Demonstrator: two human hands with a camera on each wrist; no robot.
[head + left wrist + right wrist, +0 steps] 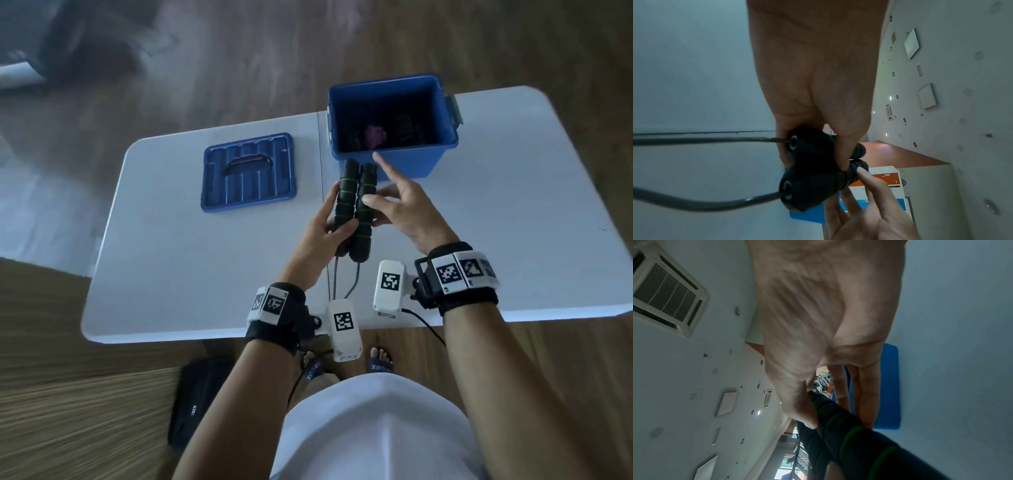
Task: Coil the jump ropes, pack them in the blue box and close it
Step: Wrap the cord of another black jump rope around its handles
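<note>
Left hand (320, 228) wraps the two black handles (354, 209), held side by side above the tabletop (178, 260); right hand (399, 209) pinches the nearer handle, index finger pointing out. Cords (337, 277) trail back toward the wrists. Box (424, 161) sits open just past the fingertips, lid (248, 171) left of the hands.

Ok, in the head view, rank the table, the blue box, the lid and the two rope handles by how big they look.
1. Table, by far.
2. Blue box and lid: about alike; the box is taller and nearer the camera, so I won't rank them.
3. Rope handles, held together above the table by both hands, smallest.
</note>
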